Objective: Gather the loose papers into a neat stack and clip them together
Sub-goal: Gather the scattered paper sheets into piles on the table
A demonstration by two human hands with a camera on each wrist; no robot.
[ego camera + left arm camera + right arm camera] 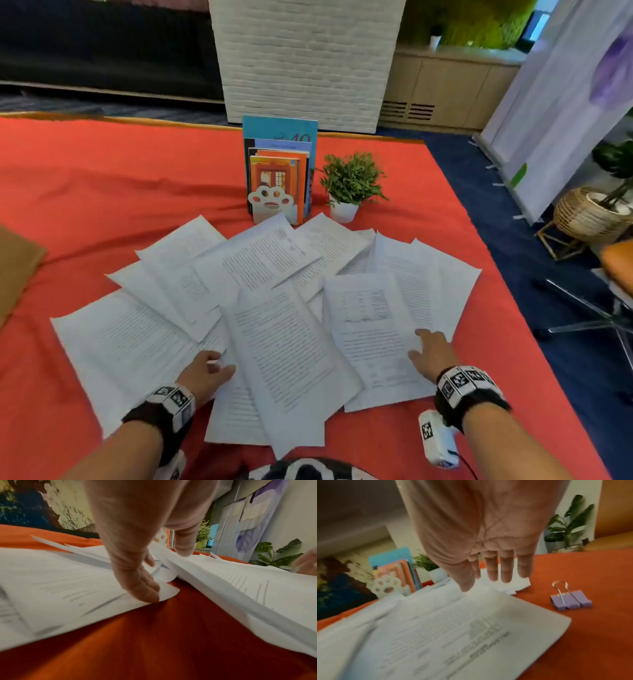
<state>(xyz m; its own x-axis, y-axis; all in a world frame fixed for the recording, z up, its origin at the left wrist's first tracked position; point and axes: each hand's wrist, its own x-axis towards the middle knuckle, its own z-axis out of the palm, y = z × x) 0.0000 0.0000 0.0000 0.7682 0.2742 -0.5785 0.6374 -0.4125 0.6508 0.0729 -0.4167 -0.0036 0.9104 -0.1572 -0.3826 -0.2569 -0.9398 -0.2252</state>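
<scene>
Red-orange cloth covers the whole worktop (pixel 102 192), and the loose white printed papers (pixel 274 308) are fanned out across the middle of it in an overlapping mess. Left hand (pixel 205 373) has its fingertips (pixel 147 593) pressing on a sheet's edge, grip released. Right hand (pixel 431 353) lies flat-fingered over the rightmost sheet, grip released too. Lilac binder clip (pixel 570 600) sits just right of the papers. Behind them: upright books in a paw-shaped bookend (pixel 277 174) and a small potted plant (pixel 349 185).
</scene>
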